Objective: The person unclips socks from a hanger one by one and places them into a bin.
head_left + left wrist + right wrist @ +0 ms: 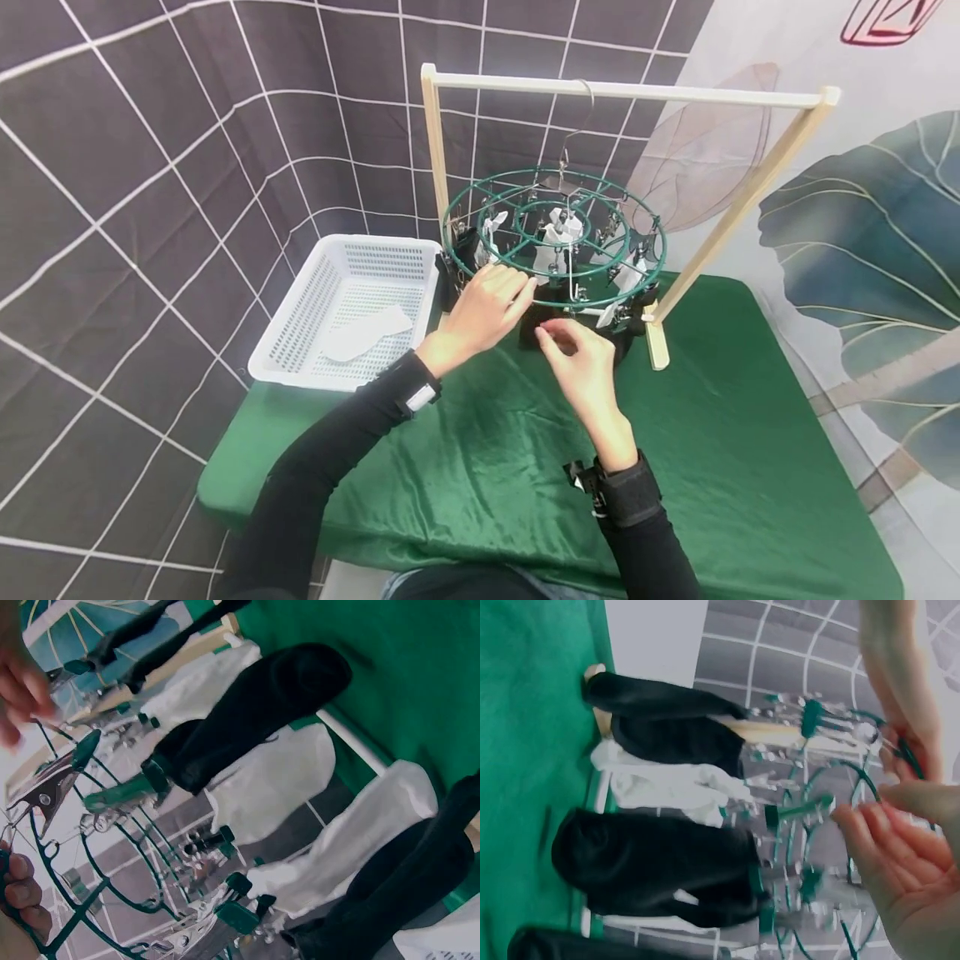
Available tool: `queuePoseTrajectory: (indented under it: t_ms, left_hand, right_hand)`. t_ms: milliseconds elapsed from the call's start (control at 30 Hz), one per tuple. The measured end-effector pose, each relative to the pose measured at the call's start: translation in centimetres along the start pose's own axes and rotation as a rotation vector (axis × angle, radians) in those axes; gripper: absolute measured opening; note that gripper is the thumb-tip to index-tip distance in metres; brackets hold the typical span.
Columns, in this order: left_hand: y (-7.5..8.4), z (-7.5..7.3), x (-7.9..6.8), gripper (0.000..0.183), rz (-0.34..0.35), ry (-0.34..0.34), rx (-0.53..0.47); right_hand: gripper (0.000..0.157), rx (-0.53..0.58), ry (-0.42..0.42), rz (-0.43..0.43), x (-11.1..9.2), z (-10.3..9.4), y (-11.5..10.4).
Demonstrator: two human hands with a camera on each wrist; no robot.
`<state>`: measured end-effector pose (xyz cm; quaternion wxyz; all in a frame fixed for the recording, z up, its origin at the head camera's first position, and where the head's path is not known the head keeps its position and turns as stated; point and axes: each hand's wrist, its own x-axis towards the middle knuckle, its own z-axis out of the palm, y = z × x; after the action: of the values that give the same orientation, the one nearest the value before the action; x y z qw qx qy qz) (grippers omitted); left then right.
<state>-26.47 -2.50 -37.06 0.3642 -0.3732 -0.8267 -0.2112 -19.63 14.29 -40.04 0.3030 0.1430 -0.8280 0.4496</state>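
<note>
A round green drying hanger (665,250) with several clips hangs by a metal hook. My left hand (483,308) grips its near left rim, and the curled fingers (22,889) show in the left wrist view. Close to the near rim is my right hand (581,358), thumb and fingers loosely bent around nothing. In the right wrist view, its fingertips lie near a green clip (799,814). Several socks dangle from the clips, among them a black sock (262,705) and a white sock (367,825).
A wooden stand (735,208) with a white crossbar (622,89) carries the hanger. To the left, a white basket (300,379) contains a flat white sock (367,333). Green cloth (750,467) covers the table. A dark gridded curtain (187,250) borders the left and back.
</note>
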Motion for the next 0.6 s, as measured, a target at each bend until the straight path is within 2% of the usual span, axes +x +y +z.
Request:
queuePoseTrajectory:
  t_ms: [133,200,267,333,400,500,600]
  left_hand:
    - [-0.8,-0.4,0.0,0.027,-0.024,0.018,-0.007]
    - [-1.2,-0.6,0.0,0.029,-0.038,0.029,-0.027]
    - [-1.7,-0.8,0.0,0.03,-0.046,0.042,-0.048]
    - [-2.1,-0.9,0.0,0.03,-0.049,0.057,-0.07]
    - [-2.6,-1.0,0.0,0.031,-0.049,0.067,-0.096]
    - [-3.2,-1.1,-0.1,0.032,-0.045,0.067,-0.124]
    - [-3.7,-1.0,-0.1,0.033,-0.039,0.059,-0.126]
  right_hand:
    - [0.011,0.042,0.159,-0.041,-0.4,-2.2,0.8]
    - [0.013,0.049,0.218,-0.013,-0.2,-3.3,1.5]
    - [0.014,0.02,0.231,0.042,0.2,-4.2,2.1]
    - [0.019,-0.038,0.196,0.094,0.7,-4.9,2.8]
    - [0.028,-0.096,0.121,0.12,1.0,-5.2,3.3]
    - [0.03,-0.157,0.01,0.08,1.4,-5.1,3.9]
    - [0.026,-0.154,-0.055,-0.004,1.6,-4.7,4.1]
